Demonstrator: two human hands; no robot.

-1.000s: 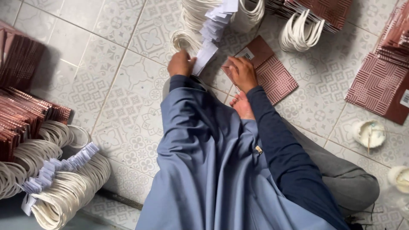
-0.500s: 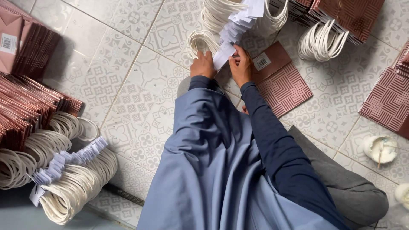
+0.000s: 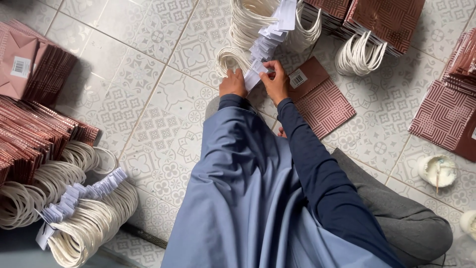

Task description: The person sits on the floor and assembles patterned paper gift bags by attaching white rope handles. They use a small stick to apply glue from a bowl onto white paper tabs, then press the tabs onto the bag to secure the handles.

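Both hands work at the far middle of the tiled floor (image 3: 163, 84). Her left hand (image 3: 233, 83) rests, fingers curled, on a bundle of white cord handles (image 3: 229, 57), while the right hand (image 3: 275, 79) pinches the near end of a strip of white paper tags (image 3: 267, 42) between thumb and fingers. The strip runs up and away from the hands, lying across the handle bundle (the two hands sit just beside each other, the tags between them). Just right of the right hand a flat maroon patterned paper bag (image 3: 322, 101) lies on the tiles. Farther right stand more bags with handles (image 3: 367, 30). Near left lie stacked bags (image 3: 34, 134), looped handles (image 3: 89, 223) and a second tag strip (image 3: 79, 196). A small white cup (image 3: 437, 170) sits at the near right.
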